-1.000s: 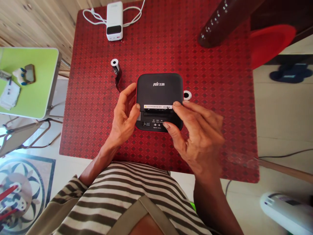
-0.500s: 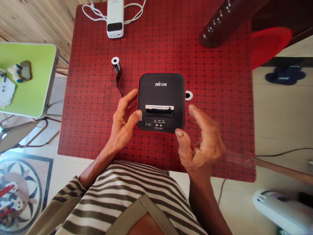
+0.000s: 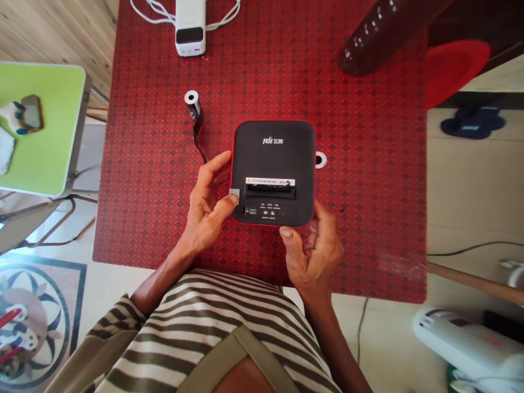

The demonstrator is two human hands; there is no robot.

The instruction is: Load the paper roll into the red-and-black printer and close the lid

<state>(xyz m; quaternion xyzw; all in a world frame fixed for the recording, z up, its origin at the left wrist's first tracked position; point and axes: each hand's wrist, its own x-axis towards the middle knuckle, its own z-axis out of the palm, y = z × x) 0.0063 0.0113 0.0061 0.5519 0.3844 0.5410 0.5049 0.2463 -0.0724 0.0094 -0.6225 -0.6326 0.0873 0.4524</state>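
A black receipt printer (image 3: 273,158) with a red rim sits in the middle of the red patterned table (image 3: 368,164). My left hand (image 3: 207,210) lies against its left side with the fingers spread. Its thumb presses on a small grey tab at the printer's left edge. My right hand (image 3: 313,254) rests at the printer's near right corner, its fingers curled in loosely with nothing in them and its thumb near the front edge. A small paper roll (image 3: 192,103) with a dark trailing strip lies to the upper left of the printer. A white ring (image 3: 320,160) lies at the printer's right side.
A white power bank (image 3: 190,27) with a coiled white cable sits at the table's far edge. A dark slanted object (image 3: 380,33) overhangs the far right corner, with a red stool (image 3: 454,68) behind it. A green side table (image 3: 41,131) stands to the left. A white appliance (image 3: 462,341) lies on the floor at lower right.
My right hand left the printer's paper slot, drew back toward me and curled its fingers at the front right corner. My left thumb stayed on the printer's left side.
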